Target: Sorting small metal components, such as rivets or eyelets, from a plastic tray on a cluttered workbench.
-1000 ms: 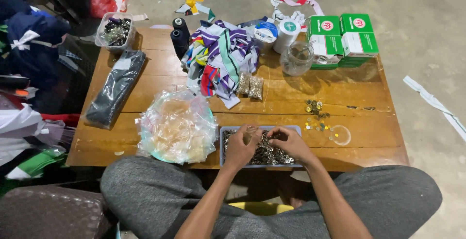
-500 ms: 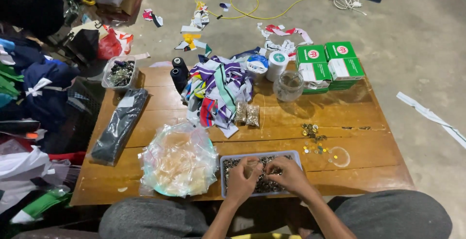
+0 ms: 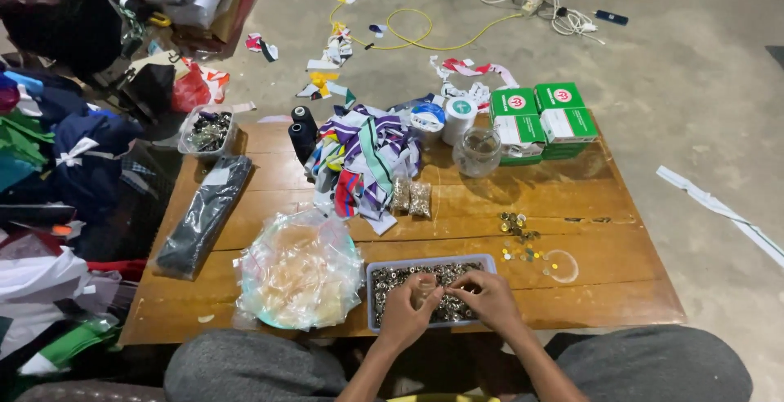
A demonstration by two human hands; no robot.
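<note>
Wooden low table (image 3: 588,288) on a concrete floor, seen from above by a seated person. At the near edge sits a shallow grey tray (image 3: 384,269) filled with small metal eyelets (image 3: 400,278). Both hands hover over the tray's front half, fingertips meeting. The left hand (image 3: 406,314) pinches a small pale piece, too small to identify; the right hand (image 3: 488,296) closes its fingertips against it. Just left of the tray lies a crumpled clear plastic bag (image 3: 300,271). Loose gold-coloured bits (image 3: 518,227) lie scattered to the right.
</note>
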